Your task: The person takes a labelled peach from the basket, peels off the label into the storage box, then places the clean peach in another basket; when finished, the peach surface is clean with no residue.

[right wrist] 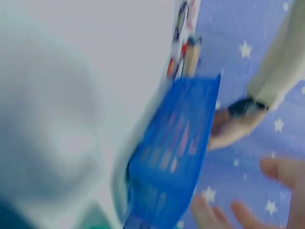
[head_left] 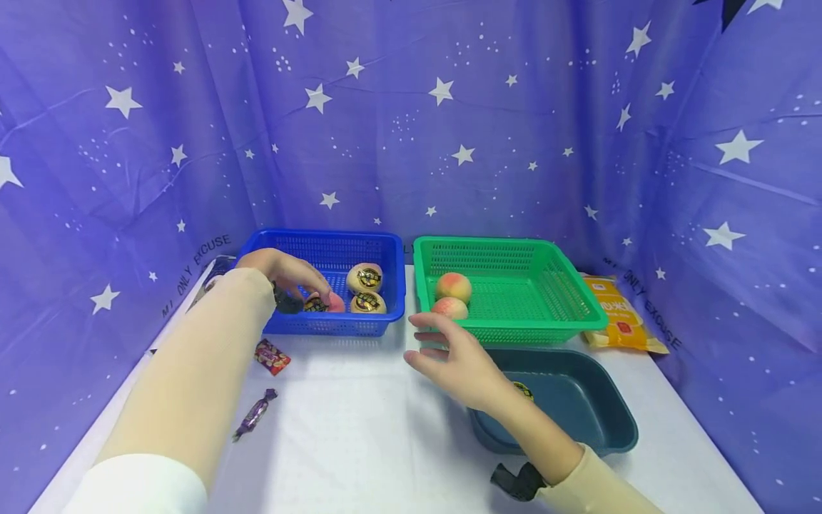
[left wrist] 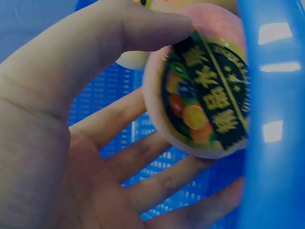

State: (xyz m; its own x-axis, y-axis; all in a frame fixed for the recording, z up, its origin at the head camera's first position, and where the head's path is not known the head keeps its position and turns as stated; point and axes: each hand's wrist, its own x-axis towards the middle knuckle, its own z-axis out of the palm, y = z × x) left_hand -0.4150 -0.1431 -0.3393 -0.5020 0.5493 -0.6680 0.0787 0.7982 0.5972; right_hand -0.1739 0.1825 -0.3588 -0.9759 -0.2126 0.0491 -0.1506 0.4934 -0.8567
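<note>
Inside the blue basket point(head_left: 334, 327), my left hand point(head_left: 292, 273) holds a pink peach point(left wrist: 209, 95) with a black-and-gold fruit label. In the left wrist view the thumb lies on its upper side and the fingers reach around behind and under it, close to the basket wall. Two more labelled peaches point(head_left: 368, 303) lie to its right in the same basket. My right hand point(head_left: 452, 357) hovers with spread, slightly bent fingers in front of the green basket point(head_left: 514, 325), holding nothing. Two peaches without visible labels point(head_left: 453, 287) sit at the green basket's left end.
A dark blue-grey tub point(head_left: 597, 407) stands front right, with a labelled item point(head_left: 523, 390) inside partly behind my right forearm. A yellow packet point(head_left: 619, 314) lies right of the green basket. A red wrapped snack point(head_left: 272, 356) and a purple candy point(head_left: 255, 414) lie at left.
</note>
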